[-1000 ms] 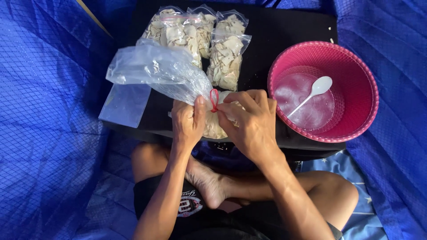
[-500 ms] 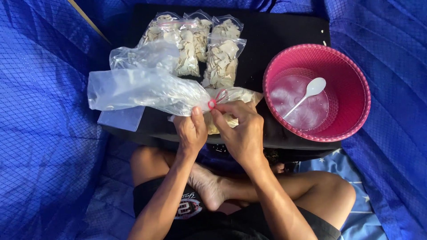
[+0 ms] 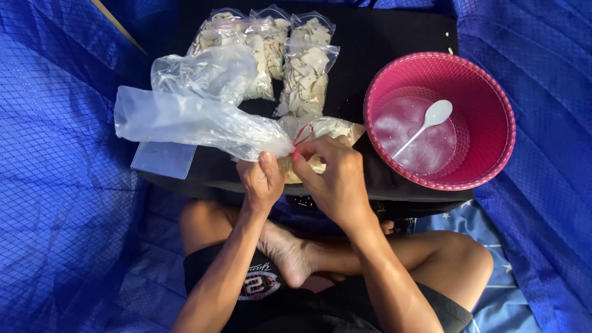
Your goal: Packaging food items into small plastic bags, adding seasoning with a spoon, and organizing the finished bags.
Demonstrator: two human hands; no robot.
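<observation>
My left hand [image 3: 262,180] pinches the twisted neck of a clear plastic bag [image 3: 191,120] whose loose top stretches out to the left. My right hand [image 3: 333,179] holds a thin red band [image 3: 302,137] wound around that neck. The filled part of the bag [image 3: 327,128], with pale chips inside, lies under both hands on the black board [image 3: 382,49].
Three filled clear bags of pale chips [image 3: 305,74] lie at the back of the board. A pink basket [image 3: 441,117] with a white spoon [image 3: 428,120] stands at the right. A flat empty bag [image 3: 161,159] hangs over the left edge. Blue tarp [image 3: 61,203] surrounds everything; my crossed legs are below.
The bag's loose top has swung down and leftward, stretching flat. Both hands stayed at the neck, working the red band.
</observation>
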